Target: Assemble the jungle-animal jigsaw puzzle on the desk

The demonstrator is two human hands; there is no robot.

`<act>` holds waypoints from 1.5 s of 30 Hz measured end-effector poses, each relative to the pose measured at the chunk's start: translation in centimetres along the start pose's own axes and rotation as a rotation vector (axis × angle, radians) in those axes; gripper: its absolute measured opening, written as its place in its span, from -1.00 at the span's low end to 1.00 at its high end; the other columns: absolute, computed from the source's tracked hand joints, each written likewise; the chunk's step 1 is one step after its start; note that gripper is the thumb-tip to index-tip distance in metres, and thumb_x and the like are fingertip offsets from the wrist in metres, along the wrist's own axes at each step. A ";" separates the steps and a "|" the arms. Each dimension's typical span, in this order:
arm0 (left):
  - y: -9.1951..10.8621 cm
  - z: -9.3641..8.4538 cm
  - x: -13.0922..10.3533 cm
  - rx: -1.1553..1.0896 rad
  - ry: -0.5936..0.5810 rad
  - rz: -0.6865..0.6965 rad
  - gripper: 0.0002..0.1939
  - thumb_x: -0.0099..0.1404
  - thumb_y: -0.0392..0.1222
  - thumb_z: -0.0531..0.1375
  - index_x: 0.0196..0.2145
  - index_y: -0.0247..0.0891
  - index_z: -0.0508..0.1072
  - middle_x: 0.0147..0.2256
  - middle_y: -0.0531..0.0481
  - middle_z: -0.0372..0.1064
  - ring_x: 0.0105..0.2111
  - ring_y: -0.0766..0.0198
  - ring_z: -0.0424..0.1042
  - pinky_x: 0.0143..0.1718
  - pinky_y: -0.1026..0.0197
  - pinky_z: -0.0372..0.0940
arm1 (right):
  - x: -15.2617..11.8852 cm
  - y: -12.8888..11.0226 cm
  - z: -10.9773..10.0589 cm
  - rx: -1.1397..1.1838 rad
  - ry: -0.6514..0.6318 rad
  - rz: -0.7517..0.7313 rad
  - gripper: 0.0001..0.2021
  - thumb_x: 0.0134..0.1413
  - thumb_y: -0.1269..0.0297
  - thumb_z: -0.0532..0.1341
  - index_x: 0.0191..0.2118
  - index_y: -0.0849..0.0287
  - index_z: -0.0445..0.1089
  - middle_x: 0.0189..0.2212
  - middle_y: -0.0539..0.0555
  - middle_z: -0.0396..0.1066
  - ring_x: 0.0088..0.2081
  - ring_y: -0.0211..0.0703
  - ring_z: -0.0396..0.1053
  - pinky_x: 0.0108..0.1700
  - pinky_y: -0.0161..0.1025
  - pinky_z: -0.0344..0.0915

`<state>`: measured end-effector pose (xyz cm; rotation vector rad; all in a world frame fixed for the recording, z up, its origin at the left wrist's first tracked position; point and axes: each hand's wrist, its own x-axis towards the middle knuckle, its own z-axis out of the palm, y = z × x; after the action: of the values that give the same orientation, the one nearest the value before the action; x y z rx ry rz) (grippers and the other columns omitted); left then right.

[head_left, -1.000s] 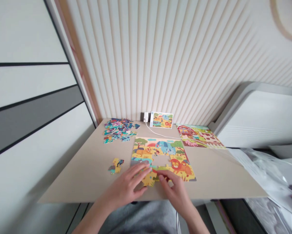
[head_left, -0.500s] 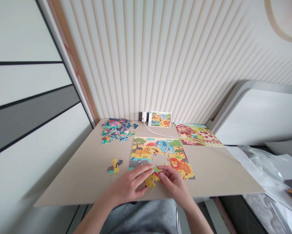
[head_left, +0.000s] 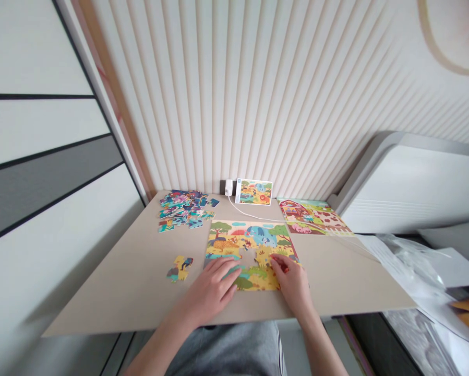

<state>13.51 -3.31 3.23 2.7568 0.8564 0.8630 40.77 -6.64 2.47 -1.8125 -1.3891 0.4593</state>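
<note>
An animal jigsaw puzzle (head_left: 228, 244) lies on the table in front of me, with a gap near its middle where the table shows. My left hand (head_left: 215, 284) rests flat over its lower left part, fingers stretched out. At the right of the gap sits a yellow puzzle piece (head_left: 263, 255). The curled fingertips of my right hand (head_left: 291, 279) are at that piece's right edge, and the hand covers much of the lion picture. Some joined loose pieces (head_left: 179, 268) lie left of the puzzle.
A heap of dark, colourful puzzle pieces (head_left: 187, 206) lies at the back left. A picture card (head_left: 253, 192) leans by a white charger (head_left: 229, 187), whose cable runs rightward. A farm puzzle (head_left: 316, 216) is at the back right. Clear plastic (head_left: 410, 256) lies beyond the table's right edge.
The yellow and green pieces between my hands now fill the puzzle's lower edge. A yellow piece now narrows the gap from the right. My right hand moved right; my left slid slightly left.
</note>
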 end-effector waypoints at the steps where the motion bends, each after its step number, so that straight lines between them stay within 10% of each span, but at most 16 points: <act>1: 0.3 0.3 0.1 0.000 -0.009 0.012 -0.58 0.43 -0.32 0.17 0.21 -0.14 0.45 0.18 -0.15 0.42 0.23 -0.04 0.37 0.27 -0.19 0.34 | 0.2 0.3 0.0 -0.038 -0.001 -0.015 -0.64 0.29 -0.05 0.18 -0.09 0.05 0.60 -0.23 0.13 0.63 -0.25 0.07 0.53 -0.15 -0.04 0.39; 45: 1.6 1.0 -0.2 -0.079 -0.110 -0.009 -0.68 0.52 -0.28 0.10 0.14 -0.15 0.49 0.10 -0.03 0.51 0.16 0.11 0.44 0.28 -0.07 0.28 | 1.9 1.6 -1.5 -0.348 -0.232 -0.674 -0.74 0.42 0.40 0.11 -0.02 0.03 0.55 -0.03 0.11 0.55 0.00 -0.02 0.46 0.07 -0.05 0.37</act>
<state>14.71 -4.70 2.75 2.7015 0.7974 0.7193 43.49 -5.56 2.53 -1.4392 -2.2301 0.0688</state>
